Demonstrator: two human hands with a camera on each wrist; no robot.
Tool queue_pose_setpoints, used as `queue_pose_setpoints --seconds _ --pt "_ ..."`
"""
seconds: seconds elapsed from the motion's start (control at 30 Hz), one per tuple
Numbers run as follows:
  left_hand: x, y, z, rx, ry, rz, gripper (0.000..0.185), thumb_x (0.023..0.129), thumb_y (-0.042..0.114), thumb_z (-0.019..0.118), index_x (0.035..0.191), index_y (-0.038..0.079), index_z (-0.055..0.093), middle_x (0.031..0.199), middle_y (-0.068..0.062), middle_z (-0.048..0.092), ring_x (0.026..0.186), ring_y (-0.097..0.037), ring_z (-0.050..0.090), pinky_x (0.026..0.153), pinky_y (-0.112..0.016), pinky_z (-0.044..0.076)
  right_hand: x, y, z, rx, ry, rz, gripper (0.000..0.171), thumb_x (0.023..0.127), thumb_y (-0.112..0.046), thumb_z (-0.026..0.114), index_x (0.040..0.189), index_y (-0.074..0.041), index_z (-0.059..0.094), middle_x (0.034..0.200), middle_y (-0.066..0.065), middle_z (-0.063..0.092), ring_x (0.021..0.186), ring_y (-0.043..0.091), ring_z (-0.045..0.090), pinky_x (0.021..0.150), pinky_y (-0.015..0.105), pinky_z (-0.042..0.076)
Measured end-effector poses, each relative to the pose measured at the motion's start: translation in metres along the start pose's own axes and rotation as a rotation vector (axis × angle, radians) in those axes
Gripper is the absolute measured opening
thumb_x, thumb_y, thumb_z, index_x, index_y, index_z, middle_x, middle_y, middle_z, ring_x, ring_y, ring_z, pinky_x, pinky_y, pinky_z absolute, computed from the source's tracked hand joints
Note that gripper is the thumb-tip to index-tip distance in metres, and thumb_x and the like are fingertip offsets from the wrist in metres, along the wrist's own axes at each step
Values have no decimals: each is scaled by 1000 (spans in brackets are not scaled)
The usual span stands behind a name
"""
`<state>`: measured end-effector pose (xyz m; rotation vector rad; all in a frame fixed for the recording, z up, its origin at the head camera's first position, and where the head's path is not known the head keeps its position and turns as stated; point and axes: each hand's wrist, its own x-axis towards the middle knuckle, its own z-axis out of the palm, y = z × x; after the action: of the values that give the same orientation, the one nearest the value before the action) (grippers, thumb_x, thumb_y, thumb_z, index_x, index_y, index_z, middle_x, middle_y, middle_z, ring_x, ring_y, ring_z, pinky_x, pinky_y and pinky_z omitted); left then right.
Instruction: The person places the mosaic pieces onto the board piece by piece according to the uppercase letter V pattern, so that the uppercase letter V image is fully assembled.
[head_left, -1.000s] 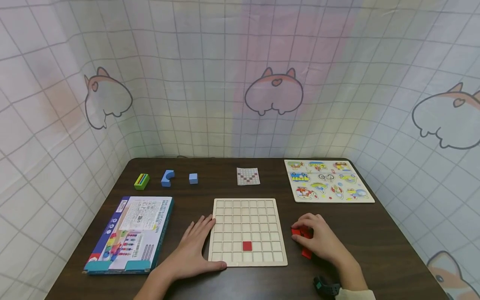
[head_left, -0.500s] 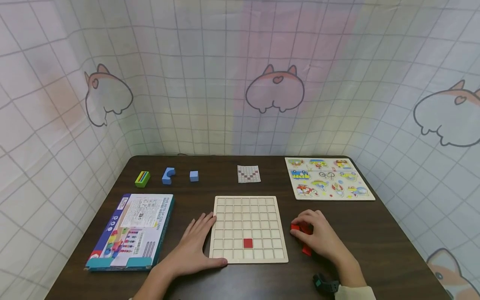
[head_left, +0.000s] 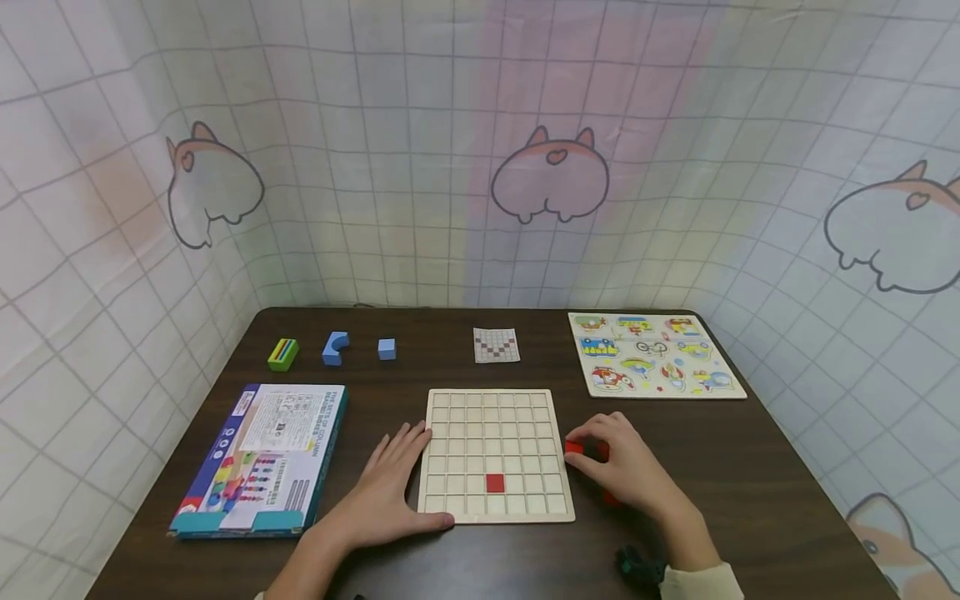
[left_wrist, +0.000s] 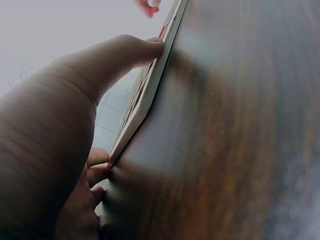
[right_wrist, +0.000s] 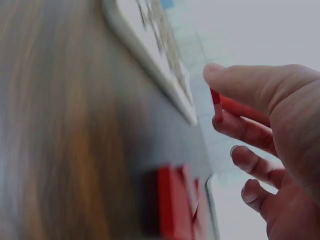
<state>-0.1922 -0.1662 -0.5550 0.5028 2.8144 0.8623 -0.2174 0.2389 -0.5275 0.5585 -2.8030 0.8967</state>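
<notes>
A wooden grid board [head_left: 457, 408] lies in the middle of the dark table, with one red tile [head_left: 494, 482] set in a cell near its front edge. My left hand [head_left: 397, 483] rests flat against the board's left side, its thumb along the front edge [left_wrist: 150, 95]. My right hand [head_left: 592, 454] hovers just off the board's right edge and pinches a red tile [head_left: 573, 447] between thumb and forefinger; the right wrist view also shows this tile [right_wrist: 216, 102]. A small pile of red tiles [right_wrist: 172, 202] lies on the table under that hand.
A blue game box [head_left: 258, 458] lies at the left. Along the back stand a green block [head_left: 282, 354], a curved blue block [head_left: 335, 348], a blue cube [head_left: 386, 349] and a pattern card [head_left: 497, 345]. A picture puzzle [head_left: 652, 354] sits back right.
My right hand has moved left from the pile of red tiles to the board's right edge, with one tile pinched in it. The left hand has stayed put.
</notes>
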Motion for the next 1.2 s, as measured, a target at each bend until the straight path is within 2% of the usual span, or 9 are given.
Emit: queue_pose_setpoints --seconds 0.2,0.33,0.5,0.7,0.83,0.97,1.07,1.1,1.2 --pt "0 -2 -2 -4 7 6 137 75 92 79 179 19 25 188 -2 19 176 -34 11 141 -64 5 12 -24 2 14 -34 -57 22 95 -28 92 115 -25 83 113 -18 74 103 9 53 90 35 55" --pt "-1 -3 -4 0 14 13 137 76 91 79 179 18 24 188 -2 18 176 -33 10 141 -63 5 20 -39 6 34 -49 -103 20 96 -26 90 114 -25 81 115 -15 75 106 17 57 93 39 57" --pt "-1 -1 -5 -1 14 20 137 77 88 81 179 17 24 188 -3 18 177 -32 9 142 -61 4 27 -54 13 60 -73 -115 19 97 -25 90 113 -23 81 112 -12 75 109 25 60 94 38 57" --pt "-1 0 -3 6 14 14 137 76 90 80 178 17 26 188 -4 21 176 -32 11 141 -61 5 32 -65 25 117 -108 -106 21 95 -23 91 113 -23 80 113 -12 76 112 25 60 97 44 59" --pt "-2 1 -2 9 10 9 137 76 90 80 178 17 26 188 -4 21 176 -32 11 141 -61 5 33 -71 33 119 -126 -96 21 95 -25 91 112 -25 79 114 -13 75 112 21 60 97 42 58" --pt "-3 1 -2 10 10 9 137 76 90 80 179 17 26 188 -3 21 176 -32 11 141 -62 5 37 -77 41 112 -137 -104 19 95 -27 90 110 -26 78 112 -13 75 110 19 60 105 43 56" --pt "-3 1 -2 8 11 12 136 76 90 79 178 17 26 188 -3 21 176 -32 11 141 -63 6 40 -82 47 106 -142 -115 18 95 -27 90 109 -25 79 110 -12 74 109 18 60 104 41 56" --pt "-4 1 -2 8 10 15 136 76 91 79 178 17 26 188 -3 21 176 -32 11 141 -63 6 42 -83 49 106 -145 -113 18 95 -27 90 109 -25 79 109 -12 74 109 17 59 98 40 56" --pt "-3 1 -1 9 8 22 136 77 91 78 178 17 26 188 -3 20 176 -32 11 141 -64 6 46 -89 54 108 -164 -103 16 95 -27 90 107 -25 80 108 -11 72 110 16 57 94 37 55"
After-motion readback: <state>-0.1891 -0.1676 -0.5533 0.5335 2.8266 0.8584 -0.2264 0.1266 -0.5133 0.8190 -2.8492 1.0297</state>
